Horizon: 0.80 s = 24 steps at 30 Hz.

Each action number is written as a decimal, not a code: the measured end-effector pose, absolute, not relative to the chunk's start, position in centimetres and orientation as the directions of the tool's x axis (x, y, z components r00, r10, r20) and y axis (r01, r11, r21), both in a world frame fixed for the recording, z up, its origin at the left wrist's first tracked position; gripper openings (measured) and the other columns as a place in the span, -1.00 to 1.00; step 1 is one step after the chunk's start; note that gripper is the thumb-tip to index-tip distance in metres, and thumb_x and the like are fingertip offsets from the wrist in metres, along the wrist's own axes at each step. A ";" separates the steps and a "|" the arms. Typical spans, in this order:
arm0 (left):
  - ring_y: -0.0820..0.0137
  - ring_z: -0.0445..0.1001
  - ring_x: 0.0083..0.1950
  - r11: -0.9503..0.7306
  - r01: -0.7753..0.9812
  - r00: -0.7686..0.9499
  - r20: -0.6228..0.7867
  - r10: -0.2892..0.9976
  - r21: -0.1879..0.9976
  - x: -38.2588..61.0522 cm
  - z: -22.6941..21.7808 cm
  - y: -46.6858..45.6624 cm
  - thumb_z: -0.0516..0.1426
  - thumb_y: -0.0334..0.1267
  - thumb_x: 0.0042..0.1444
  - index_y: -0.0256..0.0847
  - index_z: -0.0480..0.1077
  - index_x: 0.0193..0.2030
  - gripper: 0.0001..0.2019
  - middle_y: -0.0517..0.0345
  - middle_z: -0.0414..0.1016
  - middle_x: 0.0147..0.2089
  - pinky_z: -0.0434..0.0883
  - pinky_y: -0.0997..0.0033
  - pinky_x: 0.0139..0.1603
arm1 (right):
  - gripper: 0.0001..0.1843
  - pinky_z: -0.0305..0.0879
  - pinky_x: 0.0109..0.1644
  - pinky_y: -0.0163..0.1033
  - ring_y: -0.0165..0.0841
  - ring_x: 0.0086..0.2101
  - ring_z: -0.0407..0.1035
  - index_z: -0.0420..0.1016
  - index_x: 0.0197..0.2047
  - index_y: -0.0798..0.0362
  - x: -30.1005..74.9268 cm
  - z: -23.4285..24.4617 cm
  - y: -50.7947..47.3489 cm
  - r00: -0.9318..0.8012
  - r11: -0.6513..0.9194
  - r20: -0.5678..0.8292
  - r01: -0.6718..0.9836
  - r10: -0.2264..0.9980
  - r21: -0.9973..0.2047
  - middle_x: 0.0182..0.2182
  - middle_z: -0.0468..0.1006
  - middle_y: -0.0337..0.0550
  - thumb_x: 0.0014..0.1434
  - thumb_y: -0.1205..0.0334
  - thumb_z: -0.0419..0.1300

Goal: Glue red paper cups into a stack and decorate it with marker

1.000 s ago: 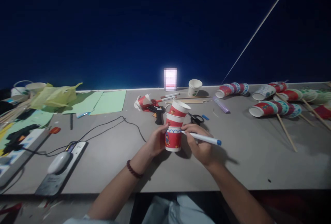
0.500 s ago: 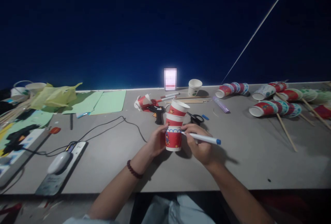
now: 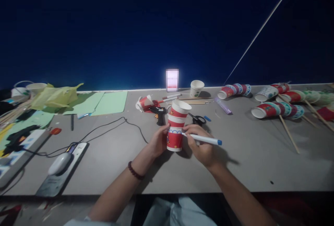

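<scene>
A stack of red and white paper cups (image 3: 174, 141) stands upright before me, its top cup tilted a little to the right. Blue scalloped lines run along a white band on it. My left hand (image 3: 159, 140) is closed round the stack's left side. Between the fingers of my right hand (image 3: 202, 147) is a white marker (image 3: 205, 139) with a blue end, its tip at the band's right edge. Behind the stack lie a black glue gun (image 3: 159, 114), a pair of scissors (image 3: 198, 119) and a small blue cap (image 3: 207, 118).
Decorated cup rolls on sticks (image 3: 278, 109) lie at right. A white cup (image 3: 196, 88) stands near the wall. Green paper (image 3: 113, 102) and a yellow bag (image 3: 57, 97) lie at left, with a power strip (image 3: 22, 156), a phone (image 3: 53, 186) and a dark cable (image 3: 104, 127) nearer me.
The cup stack has turned slightly in my left hand, so the printed figure sits further left. The marker has shifted slightly left with my right hand.
</scene>
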<state>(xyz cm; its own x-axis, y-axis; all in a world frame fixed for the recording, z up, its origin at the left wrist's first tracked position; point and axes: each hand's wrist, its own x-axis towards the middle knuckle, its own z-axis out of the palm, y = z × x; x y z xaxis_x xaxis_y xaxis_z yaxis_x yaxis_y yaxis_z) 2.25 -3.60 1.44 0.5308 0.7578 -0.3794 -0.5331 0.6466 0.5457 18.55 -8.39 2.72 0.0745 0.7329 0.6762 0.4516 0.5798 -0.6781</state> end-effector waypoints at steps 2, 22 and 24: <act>0.28 0.59 -0.29 0.644 -0.519 0.523 -0.387 0.759 0.561 2.2 1.2 -3.6 0.23 -0.20 0.15 -0.40 0.57 -0.19 -0.75 -0.06 0.66 -0.27 0.44 0.37 -0.17 | -0.84 0.52 -0.14 -0.12 -0.25 -0.26 0.56 0.49 -0.36 -0.01 18.5 2.9 -8.4 0.055 0.577 0.669 0.458 0.741 -0.676 -0.33 0.64 -0.10 0.21 0.38 0.14; 0.29 0.59 -0.26 0.664 -0.492 0.546 -0.395 0.739 0.563 2.2 0.8 -3.6 0.22 -0.20 0.18 -0.36 0.57 -0.18 -0.77 -0.04 0.66 -0.23 0.46 0.36 -0.15 | -0.86 0.51 -0.12 -0.10 -0.25 -0.25 0.55 0.52 -0.28 -0.01 18.6 2.2 -8.4 0.093 0.577 0.668 0.427 0.738 -0.697 -0.31 0.64 -0.11 0.23 0.37 0.15; 0.29 0.59 -0.26 0.662 -0.496 0.549 -0.387 0.741 0.563 2.2 0.8 -3.6 0.23 -0.21 0.17 -0.36 0.56 -0.17 -0.77 -0.04 0.65 -0.23 0.45 0.35 -0.13 | -0.86 0.51 -0.12 -0.10 -0.24 -0.25 0.55 0.52 -0.28 -0.01 18.6 2.1 -8.4 0.099 0.567 0.660 0.429 0.744 -0.703 -0.31 0.64 -0.11 0.23 0.36 0.15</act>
